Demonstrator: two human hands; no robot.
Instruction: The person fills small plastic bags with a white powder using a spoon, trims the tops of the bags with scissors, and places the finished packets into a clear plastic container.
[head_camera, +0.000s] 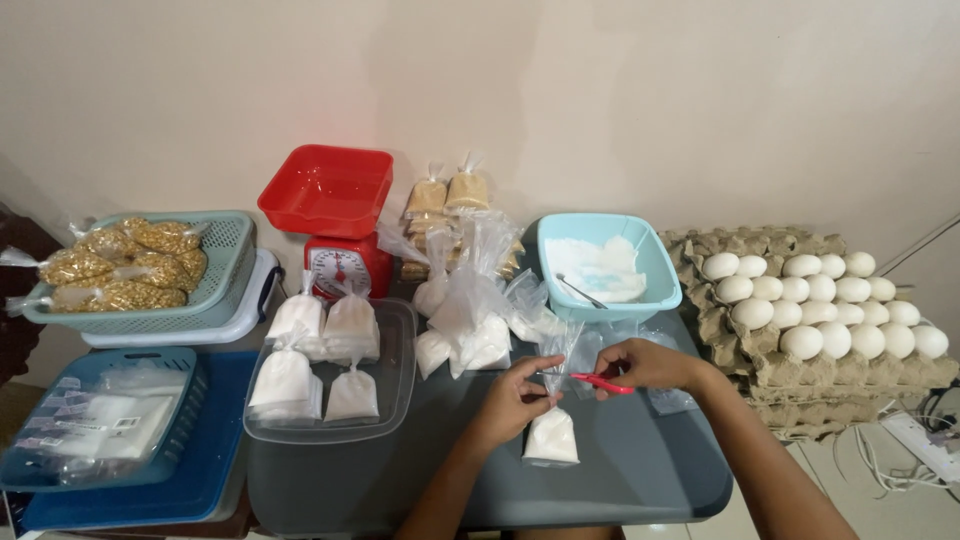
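Observation:
A small clear plastic bag of white powder stands on the grey table in front of me. My left hand pinches the twisted neck of this bag. My right hand holds a red strip, apparently a tie, against the bag's neck. Behind my hands lies a heap of filled and empty clear bags. A light blue tub holding white powder and a metal spoon stands beyond them.
A clear tray with several tied powder bags sits left. A red kitchen scale stands behind it. Stacked egg cartons with white eggs fill the right. A teal basket of yellow snack bags and a blue basket are at far left.

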